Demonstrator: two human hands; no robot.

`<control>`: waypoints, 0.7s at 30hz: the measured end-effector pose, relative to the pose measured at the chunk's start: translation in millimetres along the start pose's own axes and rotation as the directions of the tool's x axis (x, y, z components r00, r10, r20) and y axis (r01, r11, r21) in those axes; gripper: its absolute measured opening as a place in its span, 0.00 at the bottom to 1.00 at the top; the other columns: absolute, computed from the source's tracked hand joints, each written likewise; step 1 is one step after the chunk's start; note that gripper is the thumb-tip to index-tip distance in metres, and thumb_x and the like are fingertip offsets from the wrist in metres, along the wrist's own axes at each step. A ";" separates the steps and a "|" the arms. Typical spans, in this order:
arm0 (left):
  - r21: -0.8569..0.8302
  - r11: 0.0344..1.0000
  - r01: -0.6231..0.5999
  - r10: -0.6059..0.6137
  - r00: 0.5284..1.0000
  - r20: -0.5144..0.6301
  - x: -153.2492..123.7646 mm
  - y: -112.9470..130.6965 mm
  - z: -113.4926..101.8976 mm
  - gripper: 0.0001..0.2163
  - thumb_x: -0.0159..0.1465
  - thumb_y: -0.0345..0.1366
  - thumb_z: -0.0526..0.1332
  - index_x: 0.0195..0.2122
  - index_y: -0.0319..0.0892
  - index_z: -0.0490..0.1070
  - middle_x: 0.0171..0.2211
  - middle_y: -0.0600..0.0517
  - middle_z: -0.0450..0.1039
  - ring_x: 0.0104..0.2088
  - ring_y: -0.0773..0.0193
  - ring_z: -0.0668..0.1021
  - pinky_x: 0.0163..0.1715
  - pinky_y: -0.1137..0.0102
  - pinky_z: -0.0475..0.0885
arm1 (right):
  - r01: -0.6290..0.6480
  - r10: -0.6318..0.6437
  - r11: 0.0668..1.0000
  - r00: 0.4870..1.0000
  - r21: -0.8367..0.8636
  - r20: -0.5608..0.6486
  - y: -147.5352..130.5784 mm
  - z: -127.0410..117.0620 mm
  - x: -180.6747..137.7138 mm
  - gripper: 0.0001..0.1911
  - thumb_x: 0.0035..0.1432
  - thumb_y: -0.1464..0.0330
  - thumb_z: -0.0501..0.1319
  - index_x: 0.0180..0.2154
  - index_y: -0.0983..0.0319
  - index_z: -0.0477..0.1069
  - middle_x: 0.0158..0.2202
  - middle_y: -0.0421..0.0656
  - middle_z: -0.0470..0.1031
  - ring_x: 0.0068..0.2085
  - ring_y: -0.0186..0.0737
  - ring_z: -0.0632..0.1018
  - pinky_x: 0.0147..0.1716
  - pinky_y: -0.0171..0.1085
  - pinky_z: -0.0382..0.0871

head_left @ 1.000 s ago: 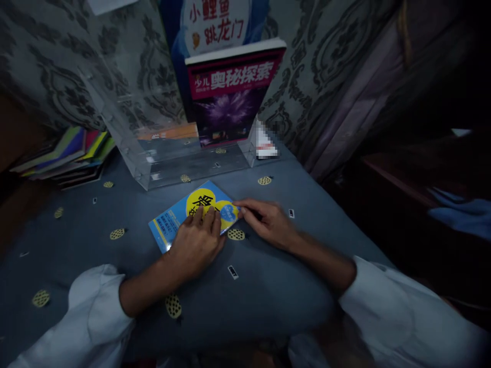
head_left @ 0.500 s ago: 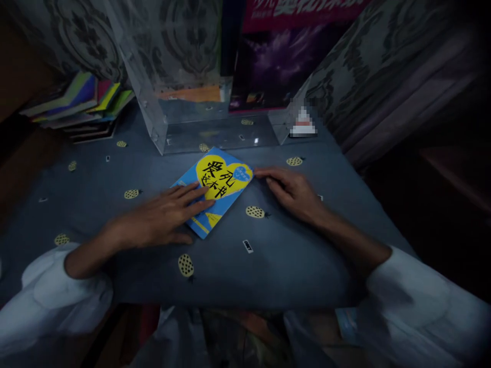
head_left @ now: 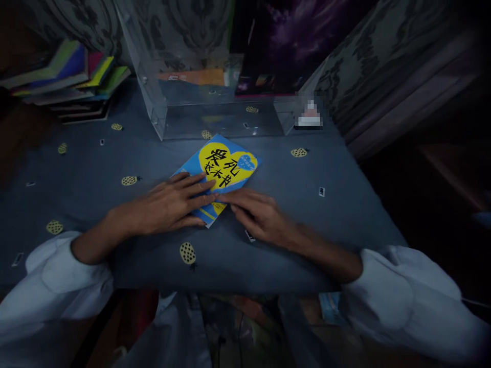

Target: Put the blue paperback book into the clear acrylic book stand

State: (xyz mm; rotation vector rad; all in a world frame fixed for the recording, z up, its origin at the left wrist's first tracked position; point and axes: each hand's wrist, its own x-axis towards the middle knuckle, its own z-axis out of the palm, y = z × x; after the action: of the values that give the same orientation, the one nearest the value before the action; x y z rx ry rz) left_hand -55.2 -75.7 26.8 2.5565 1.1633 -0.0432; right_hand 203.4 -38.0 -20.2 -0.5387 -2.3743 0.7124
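A thin blue book (head_left: 236, 191) with a yellow heart and black Chinese characters lies flat and slanted on the tablecloth. My left hand (head_left: 171, 202) is open, palm down, with spread fingers resting on the cover's lower left. From the right, my right hand (head_left: 261, 212) touches the book's lower right edge, close to the left fingertips. Its index finger is stretched out and the thumb stands apart below it; the other fingers are partly hidden. Nothing is gripped in either hand.
A clear acrylic rack (head_left: 222, 120) holding a dark purple book (head_left: 276, 56) stands behind. Several stacked books (head_left: 72, 82) lie at the back left. A small pixelated object (head_left: 310, 115) is beside the rack. The grey-blue tablecloth (head_left: 126, 260) bears pineapple prints.
My right hand has moved left and down from the book's right corner along its edge, near my left hand. The left hand stays on the cover. The view has shifted slightly.
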 end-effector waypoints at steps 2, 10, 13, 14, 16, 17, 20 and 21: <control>-0.007 1.000 -0.004 0.004 1.000 -0.006 -0.2 -0.9 0.6 0.24 0.72 0.53 0.54 0.66 0.53 0.63 0.72 0.51 0.55 0.72 0.50 0.55 0.70 0.51 0.50 | 0.041 -0.041 0.999 0.999 0.031 -0.006 -8.8 7.8 -0.8 0.18 0.69 0.73 0.52 0.55 0.59 0.73 0.51 0.47 0.81 0.52 0.40 0.81 0.51 0.41 0.77; 0.033 0.999 -0.039 0.042 0.995 -0.089 -4.8 -6.1 7.4 0.28 0.69 0.55 0.57 0.67 0.50 0.62 0.70 0.46 0.58 0.72 0.48 0.57 0.69 0.50 0.50 | 0.084 -0.081 0.996 0.993 0.026 -0.081 -21.7 20.4 -2.6 0.14 0.67 0.74 0.55 0.49 0.62 0.76 0.44 0.48 0.84 0.45 0.41 0.84 0.45 0.39 0.79; -0.002 0.997 -0.071 0.071 0.991 -0.116 -6.2 -9.5 5.6 0.28 0.68 0.55 0.59 0.66 0.51 0.64 0.69 0.46 0.61 0.71 0.49 0.60 0.69 0.50 0.52 | 0.031 -0.026 0.998 0.996 0.059 -0.085 -21.7 19.9 -1.1 0.13 0.66 0.73 0.56 0.47 0.62 0.78 0.41 0.47 0.84 0.40 0.40 0.84 0.40 0.38 0.79; -0.019 0.996 -0.082 0.079 0.989 -0.125 -6.2 -11.4 5.5 0.27 0.69 0.54 0.58 0.65 0.51 0.65 0.68 0.47 0.62 0.70 0.50 0.61 0.69 0.51 0.52 | 0.005 0.002 0.997 0.997 0.081 -0.083 -21.6 19.9 -0.4 0.13 0.66 0.73 0.56 0.46 0.61 0.78 0.41 0.47 0.84 0.38 0.39 0.84 0.39 0.37 0.79; -0.046 0.996 -0.072 0.064 0.986 -0.154 -4.7 -16.8 7.3 0.24 0.71 0.52 0.55 0.64 0.49 0.67 0.68 0.47 0.63 0.70 0.53 0.61 0.69 0.53 0.53 | -0.041 0.051 0.992 0.995 0.116 -0.084 -20.5 20.1 1.2 0.13 0.66 0.72 0.56 0.46 0.61 0.78 0.42 0.46 0.84 0.39 0.39 0.84 0.40 0.38 0.79; -0.055 0.998 -0.041 0.030 0.983 -0.178 -3.1 -20.4 9.3 0.23 0.73 0.52 0.53 0.64 0.48 0.67 0.68 0.46 0.62 0.70 0.54 0.61 0.69 0.53 0.53 | -0.059 0.070 0.991 0.993 0.121 -0.090 -19.0 20.2 2.0 0.13 0.65 0.72 0.57 0.46 0.60 0.78 0.43 0.46 0.84 0.41 0.40 0.84 0.43 0.40 0.78; -0.083 0.984 0.155 -0.171 0.952 -0.252 5.2 -33.4 17.0 0.26 0.73 0.51 0.50 0.67 0.44 0.62 0.72 0.43 0.54 0.71 0.50 0.58 0.69 0.52 0.55 | -0.143 0.153 0.987 0.975 0.076 -0.159 -8.7 19.1 4.2 0.14 0.65 0.71 0.57 0.47 0.60 0.78 0.47 0.48 0.83 0.48 0.43 0.82 0.50 0.45 0.76; -0.100 0.971 0.217 -0.236 0.937 -0.260 9.0 -37.4 19.2 0.28 0.73 0.52 0.50 0.68 0.42 0.60 0.72 0.41 0.52 0.71 0.49 0.57 0.68 0.53 0.55 | -0.183 0.188 0.982 0.963 0.047 -0.193 -3.6 17.9 4.5 0.14 0.64 0.71 0.57 0.47 0.60 0.78 0.49 0.48 0.82 0.49 0.44 0.82 0.51 0.46 0.75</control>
State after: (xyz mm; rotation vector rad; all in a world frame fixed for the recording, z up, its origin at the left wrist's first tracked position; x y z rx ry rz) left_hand -74.8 -52.3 -3.4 2.4080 1.5279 0.2966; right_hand 187.8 -44.9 -28.3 -0.7902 -2.1459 0.7378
